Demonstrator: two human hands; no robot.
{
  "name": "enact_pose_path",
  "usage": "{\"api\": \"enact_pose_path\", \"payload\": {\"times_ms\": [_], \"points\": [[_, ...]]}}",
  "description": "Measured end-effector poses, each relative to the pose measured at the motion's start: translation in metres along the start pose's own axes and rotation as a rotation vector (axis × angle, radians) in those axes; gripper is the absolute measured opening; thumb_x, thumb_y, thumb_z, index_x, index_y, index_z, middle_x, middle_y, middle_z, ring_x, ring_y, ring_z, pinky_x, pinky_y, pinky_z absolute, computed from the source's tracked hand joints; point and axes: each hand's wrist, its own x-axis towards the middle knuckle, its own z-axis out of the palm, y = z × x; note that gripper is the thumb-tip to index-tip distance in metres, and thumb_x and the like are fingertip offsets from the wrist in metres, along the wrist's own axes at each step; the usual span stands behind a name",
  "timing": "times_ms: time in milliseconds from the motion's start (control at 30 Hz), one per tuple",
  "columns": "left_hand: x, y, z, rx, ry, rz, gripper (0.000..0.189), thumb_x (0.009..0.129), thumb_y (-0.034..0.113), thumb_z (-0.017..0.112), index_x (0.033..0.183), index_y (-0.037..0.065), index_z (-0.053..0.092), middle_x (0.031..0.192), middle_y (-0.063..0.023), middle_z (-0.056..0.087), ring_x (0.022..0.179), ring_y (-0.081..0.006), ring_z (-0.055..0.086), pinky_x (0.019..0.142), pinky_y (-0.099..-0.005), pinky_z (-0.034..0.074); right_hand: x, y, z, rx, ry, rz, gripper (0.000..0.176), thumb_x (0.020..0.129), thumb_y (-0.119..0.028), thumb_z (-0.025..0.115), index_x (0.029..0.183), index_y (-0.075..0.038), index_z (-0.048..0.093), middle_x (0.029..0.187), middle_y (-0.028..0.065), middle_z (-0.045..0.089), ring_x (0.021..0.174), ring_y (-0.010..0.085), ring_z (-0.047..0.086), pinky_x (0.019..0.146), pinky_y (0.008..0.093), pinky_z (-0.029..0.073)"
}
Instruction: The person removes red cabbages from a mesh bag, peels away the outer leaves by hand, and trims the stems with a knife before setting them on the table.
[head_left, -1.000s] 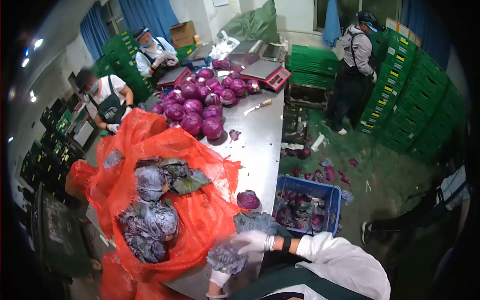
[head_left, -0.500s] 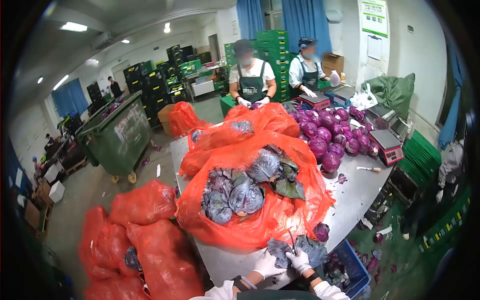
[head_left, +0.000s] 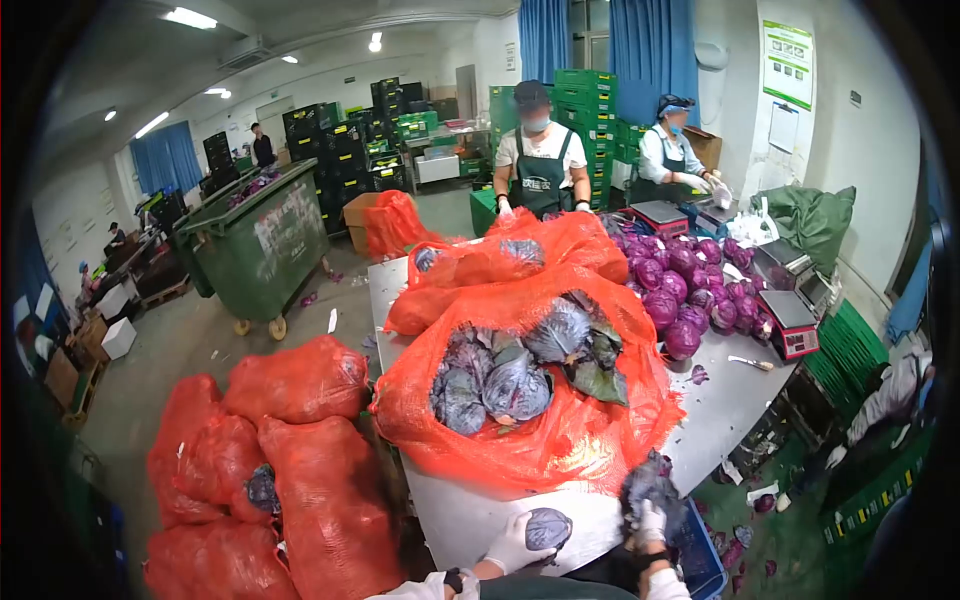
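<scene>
My left hand [head_left: 517, 547], in a white glove, is closed round a trimmed red cabbage [head_left: 548, 529] above the metal table's near edge. To its right my right hand [head_left: 650, 524], also gloved, grips loose dark cabbage leaves [head_left: 652, 484], smeared by motion. The leaves are over the left rim of the blue crate [head_left: 704, 555], which my hand and the leaves partly cover. No knife can be made out in my right hand now. Beyond both hands an open red mesh sack [head_left: 520, 462] lies on the table with several untrimmed cabbages [head_left: 517, 386] in its mouth.
Purple cabbages [head_left: 682, 285] are heaped at the table's right, near a scale [head_left: 790, 312] and a knife [head_left: 750, 363]. Full red sacks [head_left: 325, 500] lie on the floor at left. Two co-workers [head_left: 542, 165] stand across the table. A green bin [head_left: 265, 240] stands at back left.
My hands have parted. The left keeps the cabbage, its outer leaves gone; the right has moved right with dark leaves. The knife seen in my right hand no longer shows. My view has shifted left.
</scene>
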Motion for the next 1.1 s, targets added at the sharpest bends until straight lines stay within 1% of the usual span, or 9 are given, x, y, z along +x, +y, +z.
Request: {"api": "enact_pose_path", "payload": {"times_ms": [200, 233, 267, 300, 400, 500, 633, 700, 1100], "points": [[0.016, 0.021, -0.033, 0.048, -0.248, -0.074, 0.100, 0.063, 0.061, 0.069, 0.139, 0.012, 0.025, 0.131, -0.0231, 0.032, 0.113, -0.0426, 0.047, 0.096, -0.0431, 0.040, -0.007, -0.026, -0.147, -0.083, 0.156, 0.026, 0.035, 0.090, -0.027, 0.055, 0.113, -0.002, 0.049, 0.071, 0.0068, 0.056, 0.047, 0.0191, 0.048, 0.040, 0.0364, 0.039], [0.020, 0.029, -0.041, 0.038, -0.293, -0.104, 0.100, 0.064, 0.060, 0.069, 0.139, 0.012, 0.025, 0.132, -0.0239, 0.032, 0.110, -0.0432, 0.049, 0.095, -0.0429, 0.041, -0.008, -0.020, -0.156, -0.075, 0.308, -0.220, 0.035, 0.088, -0.028, 0.056, 0.114, -0.005, 0.049, 0.075, 0.0071, 0.056, 0.054, 0.0167, 0.051, 0.044, 0.0335, 0.041], [0.025, 0.027, -0.038, 0.051, -0.249, -0.067, 0.098, 0.064, 0.058, 0.069, 0.139, 0.011, 0.026, 0.130, -0.0249, 0.035, 0.112, -0.0423, 0.049, 0.095, -0.0429, 0.040, -0.009, -0.039, -0.193, -0.362, 0.163, 0.040, 0.048, 0.088, -0.027, 0.057, 0.126, -0.003, 0.043, 0.100, 0.0120, 0.057, 0.074, 0.0198, 0.054, 0.057, 0.0365, 0.045], [0.030, 0.024, -0.037, 0.022, -0.173, 0.004, 0.094, 0.063, 0.053, 0.072, 0.136, 0.009, 0.030, 0.127, -0.0252, 0.040, 0.112, -0.0412, 0.048, 0.095, -0.0434, 0.040, -0.013, -0.036, -0.194, -0.320, 0.363, -0.312, 0.057, 0.088, -0.027, 0.057, 0.133, 0.000, 0.036, 0.111, 0.0132, 0.056, 0.072, 0.0201, 0.053, 0.056, 0.0366, 0.044], [0.043, 0.028, -0.033, -0.018, -0.150, -0.058, 0.091, 0.062, 0.051, 0.074, 0.131, 0.006, 0.033, 0.128, -0.0224, 0.042, 0.111, -0.0406, 0.049, 0.092, -0.0448, 0.042, -0.073, -0.121, -0.141, -0.235, 0.296, -0.074, 0.044, 0.090, -0.020, 0.051, 0.132, -0.015, 0.041, 0.087, 0.0070, 0.058, 0.045, 0.0065, 0.042, 0.038, 0.0228, 0.034], [0.041, 0.040, -0.034, 0.030, -0.203, -0.136, 0.093, 0.063, 0.049, 0.073, 0.131, 0.000, 0.033, 0.129, -0.0225, 0.040, 0.114, -0.0396, 0.046, 0.095, -0.0425, 0.040, -0.082, -0.102, -0.082, -0.532, 0.062, -0.416, 0.036, 0.088, -0.015, 0.046, 0.125, -0.012, 0.047, 0.067, -0.0011, 0.050, 0.049, 0.0076, 0.044, 0.042, 0.0229, 0.038], [0.040, 0.050, -0.034, 0.064, -0.179, -0.123, 0.091, 0.063, 0.046, 0.074, 0.132, 0.003, 0.032, 0.128, -0.0205, 0.041, 0.109, -0.0396, 0.051, 0.092, -0.0446, 0.043, -0.114, -0.058, -0.004, -1.228, -0.406, -0.829, 0.035, 0.086, -0.019, 0.052, 0.118, -0.004, 0.050, 0.080, 0.0200, 0.063, 0.066, 0.0343, 0.062, 0.058, 0.0409, 0.051], [0.042, 0.049, -0.029, 0.114, -0.131, -0.119, 0.090, 0.063, 0.044, 0.075, 0.131, 0.003, 0.032, 0.126, -0.0201, 0.043, 0.108, -0.0396, 0.052, 0.089, -0.0457, 0.044, -0.141, -0.058, 0.032, -1.021, -0.436, -0.829, 0.036, 0.087, -0.021, 0.051, 0.119, -0.004, 0.051, 0.095, 0.0200, 0.063, 0.075, 0.0321, 0.064, 0.064, 0.0390, 0.052], [0.046, 0.039, -0.007, 0.115, 0.025, 0.052, 0.090, 0.055, 0.039, 0.080, 0.125, 0.001, 0.040, 0.117, -0.0188, 0.047, 0.103, -0.0366, 0.054, 0.083, -0.0440, 0.048, -0.126, -0.033, 0.073, -1.316, -0.673, -0.388, 0.021, 0.085, -0.016, 0.046, 0.102, -0.003, 0.045, 0.077, 0.0188, 0.062, 0.064, 0.0359, 0.062, 0.056, 0.0469, 0.049]]}}
